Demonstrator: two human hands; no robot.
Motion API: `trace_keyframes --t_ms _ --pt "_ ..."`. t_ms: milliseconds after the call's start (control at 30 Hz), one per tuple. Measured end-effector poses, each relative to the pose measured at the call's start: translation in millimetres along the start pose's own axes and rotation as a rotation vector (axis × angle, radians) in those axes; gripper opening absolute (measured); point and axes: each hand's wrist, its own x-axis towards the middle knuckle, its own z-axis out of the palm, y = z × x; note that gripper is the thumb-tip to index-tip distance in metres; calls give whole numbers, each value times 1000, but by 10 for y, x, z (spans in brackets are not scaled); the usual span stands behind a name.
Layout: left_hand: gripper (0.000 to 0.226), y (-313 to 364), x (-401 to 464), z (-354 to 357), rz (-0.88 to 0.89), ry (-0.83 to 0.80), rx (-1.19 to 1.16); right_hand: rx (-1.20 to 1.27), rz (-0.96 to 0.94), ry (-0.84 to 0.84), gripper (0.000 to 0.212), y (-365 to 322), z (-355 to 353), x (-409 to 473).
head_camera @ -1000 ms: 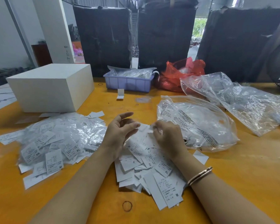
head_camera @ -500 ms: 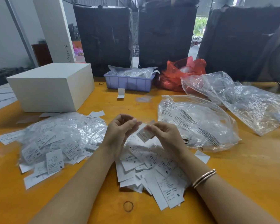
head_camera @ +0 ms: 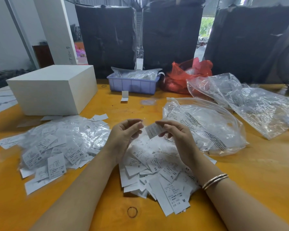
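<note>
Label (head_camera: 154, 130) is now up off the loose pile (head_camera: 157, 167), held in the air between the two hands over the middle of the worktop (head_camera: 257, 172). A second ago the right hand (head_camera: 178, 139) was down in that pile, digging. Half a second ago it had the label barely raised. Right grip: thumb and fingertips pinched on the label's right end, label tilted.

Left hand (head_camera: 123, 137) went from spread fingers to curled, thumb against fingertips, and sits just beside the label's left edge. No contact that I can see. I cannot tell whether that left grip has a clear sleeve in it, since nothing shows there.

Film-wrapped pile (head_camera: 60, 144) on the left looks unchanged.

My read: the pick is done for this label. Next is probably a hand-over or sleeving, then off to the left heap. The loose pile is still large, so plenty of work is left.
</note>
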Motion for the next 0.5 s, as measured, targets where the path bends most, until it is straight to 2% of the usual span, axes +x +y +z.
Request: trace_keyframes --t_ms 133,267,500 --pt "11 2 -6 -2 35 20 -10 100 8 112 32 -3 26 16" --pt "16 -3 -7 18 43 29 -7 196 -19 142 41 -11 50 20" --pt "22 -11 -6 33 50 14 31 335 49 195 21 -60 118 16"
